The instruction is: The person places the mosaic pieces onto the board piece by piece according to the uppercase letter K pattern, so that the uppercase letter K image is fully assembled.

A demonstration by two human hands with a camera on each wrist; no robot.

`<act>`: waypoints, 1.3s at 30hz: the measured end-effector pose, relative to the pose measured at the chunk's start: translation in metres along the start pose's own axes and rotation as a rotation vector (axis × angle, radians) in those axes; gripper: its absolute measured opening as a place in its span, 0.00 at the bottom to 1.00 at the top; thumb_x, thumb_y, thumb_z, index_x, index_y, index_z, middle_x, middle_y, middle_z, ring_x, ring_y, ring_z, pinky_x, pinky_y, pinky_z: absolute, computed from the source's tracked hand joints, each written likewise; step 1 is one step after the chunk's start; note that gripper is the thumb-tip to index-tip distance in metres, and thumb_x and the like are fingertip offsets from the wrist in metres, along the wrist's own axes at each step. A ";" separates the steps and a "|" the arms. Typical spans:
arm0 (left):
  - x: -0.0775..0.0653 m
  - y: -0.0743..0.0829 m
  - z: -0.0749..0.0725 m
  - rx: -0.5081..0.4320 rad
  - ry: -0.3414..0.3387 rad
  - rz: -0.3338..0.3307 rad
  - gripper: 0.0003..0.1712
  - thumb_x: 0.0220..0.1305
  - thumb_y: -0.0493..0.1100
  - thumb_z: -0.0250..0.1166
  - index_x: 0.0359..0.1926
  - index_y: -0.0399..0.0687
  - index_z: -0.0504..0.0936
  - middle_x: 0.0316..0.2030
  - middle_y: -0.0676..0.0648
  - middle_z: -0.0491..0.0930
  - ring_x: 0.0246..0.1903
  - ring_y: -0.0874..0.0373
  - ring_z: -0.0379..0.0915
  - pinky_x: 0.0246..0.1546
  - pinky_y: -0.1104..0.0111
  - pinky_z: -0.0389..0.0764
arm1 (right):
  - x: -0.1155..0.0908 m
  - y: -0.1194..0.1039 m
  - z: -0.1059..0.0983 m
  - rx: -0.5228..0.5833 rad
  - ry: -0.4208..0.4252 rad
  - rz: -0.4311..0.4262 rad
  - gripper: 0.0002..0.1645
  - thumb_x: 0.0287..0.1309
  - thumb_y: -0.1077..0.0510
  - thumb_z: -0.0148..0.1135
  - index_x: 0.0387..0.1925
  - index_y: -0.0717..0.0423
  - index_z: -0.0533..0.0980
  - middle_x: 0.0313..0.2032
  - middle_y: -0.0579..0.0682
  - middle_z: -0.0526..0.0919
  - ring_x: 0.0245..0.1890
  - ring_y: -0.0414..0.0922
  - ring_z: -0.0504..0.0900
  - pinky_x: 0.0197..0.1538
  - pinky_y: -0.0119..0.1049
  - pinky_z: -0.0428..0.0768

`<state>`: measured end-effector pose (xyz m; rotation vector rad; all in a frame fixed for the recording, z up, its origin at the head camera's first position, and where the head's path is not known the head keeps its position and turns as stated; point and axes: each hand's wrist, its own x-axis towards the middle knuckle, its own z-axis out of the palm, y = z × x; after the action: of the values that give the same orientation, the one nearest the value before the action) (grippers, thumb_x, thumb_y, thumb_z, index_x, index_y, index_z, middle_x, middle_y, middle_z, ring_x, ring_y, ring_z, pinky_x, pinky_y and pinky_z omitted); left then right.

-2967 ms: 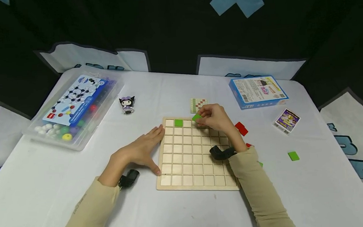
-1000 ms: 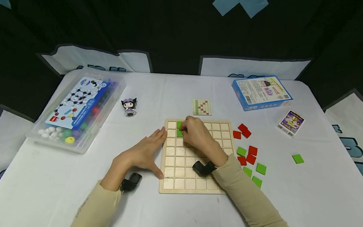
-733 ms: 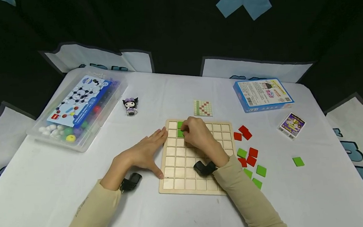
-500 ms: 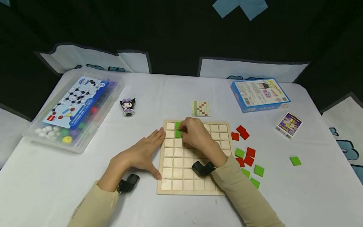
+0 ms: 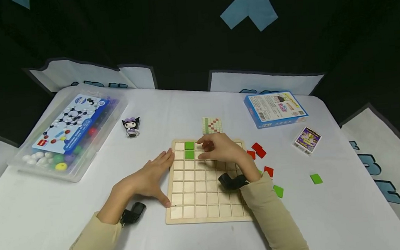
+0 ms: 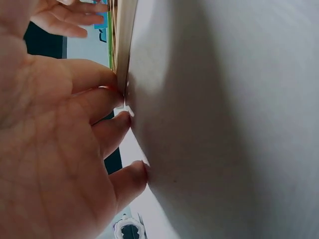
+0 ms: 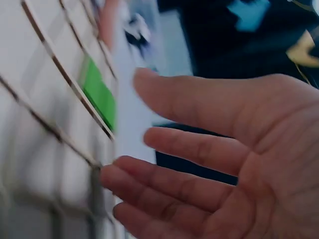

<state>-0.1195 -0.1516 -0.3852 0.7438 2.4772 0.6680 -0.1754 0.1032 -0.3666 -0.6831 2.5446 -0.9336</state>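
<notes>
A wooden grid board (image 5: 206, 186) lies on the white table. In its second column two green tiles (image 5: 189, 154) sit one below the other, in the top two rows. My left hand (image 5: 148, 183) rests along the board's left edge with fingers spread. Just right of the green tiles, my right hand (image 5: 222, 148) hovers over the upper board. The right wrist view shows the thumb and fingers of that hand (image 7: 199, 149) apart, with nothing between them. Beyond the board lies a small pattern card (image 5: 212, 125), with red and green squares.
Loose red tiles (image 5: 258, 150) and green tiles (image 5: 278, 191) lie right of the board, partly behind my right arm; one green tile (image 5: 316, 179) lies farther out. Around stand a blue box (image 5: 275, 108), a small purple pack (image 5: 307, 140), a figurine (image 5: 131, 127) and a clear case (image 5: 68, 134).
A second green tile, in my right hand earlier, now sits in the second row under the first. My right hand has let go and moved right. The left hand stays at the edge.
</notes>
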 end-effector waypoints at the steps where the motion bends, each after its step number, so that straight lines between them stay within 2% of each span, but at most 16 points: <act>1: -0.001 0.000 0.002 -0.007 -0.002 -0.002 0.79 0.28 0.56 0.83 0.73 0.28 0.43 0.75 0.33 0.37 0.74 0.36 0.31 0.67 0.34 0.46 | -0.004 0.005 -0.004 0.010 -0.014 0.013 0.27 0.54 0.55 0.68 0.54 0.64 0.76 0.45 0.59 0.84 0.44 0.50 0.83 0.50 0.40 0.82; 6: -0.002 -0.001 0.006 -0.024 0.001 -0.002 0.79 0.27 0.55 0.83 0.73 0.28 0.44 0.75 0.33 0.37 0.74 0.36 0.31 0.66 0.32 0.45 | -0.023 0.025 -0.028 0.026 -0.060 0.064 0.27 0.55 0.55 0.67 0.54 0.64 0.76 0.44 0.59 0.84 0.45 0.50 0.82 0.49 0.41 0.81; 11: 0.000 0.001 0.001 -0.029 0.011 0.012 0.79 0.27 0.56 0.83 0.73 0.28 0.43 0.75 0.32 0.37 0.74 0.35 0.31 0.65 0.31 0.44 | -0.050 0.050 -0.052 -0.019 -0.025 0.104 0.20 0.54 0.55 0.67 0.46 0.65 0.79 0.36 0.56 0.85 0.34 0.45 0.81 0.37 0.35 0.79; 17: -0.004 -0.002 0.000 -0.063 -0.010 -0.012 0.80 0.28 0.57 0.82 0.73 0.30 0.41 0.75 0.34 0.34 0.74 0.37 0.28 0.67 0.33 0.40 | -0.084 0.079 -0.054 -0.066 -0.061 0.240 0.17 0.50 0.55 0.71 0.36 0.63 0.78 0.26 0.50 0.79 0.27 0.42 0.73 0.31 0.32 0.72; 21: -0.004 -0.003 -0.001 -0.097 -0.015 -0.009 0.79 0.30 0.55 0.82 0.74 0.31 0.41 0.75 0.35 0.32 0.75 0.37 0.27 0.67 0.34 0.37 | -0.091 0.085 -0.050 -0.069 -0.098 0.297 0.19 0.44 0.53 0.75 0.32 0.60 0.77 0.24 0.49 0.75 0.27 0.43 0.71 0.30 0.32 0.71; 26: -0.003 -0.001 -0.001 -0.105 -0.032 0.005 0.78 0.31 0.55 0.81 0.74 0.31 0.40 0.75 0.35 0.31 0.74 0.37 0.26 0.68 0.34 0.36 | -0.089 0.085 -0.045 -0.096 -0.106 0.302 0.17 0.40 0.56 0.77 0.27 0.59 0.76 0.23 0.48 0.74 0.26 0.42 0.71 0.30 0.32 0.71; 31: -0.002 0.002 -0.002 -0.083 -0.033 0.002 0.79 0.31 0.56 0.81 0.74 0.31 0.40 0.75 0.34 0.31 0.74 0.37 0.26 0.68 0.34 0.38 | -0.088 0.085 -0.045 -0.105 -0.082 0.295 0.15 0.40 0.60 0.75 0.24 0.58 0.73 0.21 0.47 0.71 0.24 0.42 0.69 0.28 0.32 0.68; 34: 0.000 0.002 -0.001 -0.079 -0.030 0.002 0.79 0.30 0.56 0.81 0.74 0.31 0.40 0.75 0.34 0.32 0.74 0.37 0.26 0.68 0.34 0.38 | -0.086 0.084 -0.045 -0.098 -0.041 0.246 0.13 0.41 0.63 0.73 0.23 0.59 0.73 0.21 0.47 0.70 0.24 0.42 0.68 0.28 0.32 0.67; 36: 0.000 0.002 -0.001 -0.074 -0.027 0.001 0.79 0.30 0.56 0.82 0.73 0.30 0.41 0.75 0.33 0.32 0.74 0.37 0.27 0.68 0.34 0.38 | -0.085 0.082 -0.044 -0.080 0.008 0.195 0.10 0.42 0.64 0.73 0.24 0.59 0.76 0.21 0.47 0.73 0.25 0.41 0.69 0.29 0.32 0.68; 39: -0.001 0.001 0.000 -0.072 -0.025 -0.002 0.79 0.29 0.55 0.82 0.73 0.30 0.41 0.75 0.33 0.32 0.74 0.36 0.27 0.67 0.34 0.38 | -0.083 0.077 -0.043 0.005 0.089 0.146 0.06 0.46 0.64 0.71 0.28 0.61 0.81 0.23 0.51 0.80 0.23 0.41 0.72 0.27 0.31 0.71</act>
<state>-0.1187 -0.1516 -0.3847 0.7183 2.4172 0.7384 -0.1519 0.2212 -0.3743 -0.4568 2.6270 -0.9395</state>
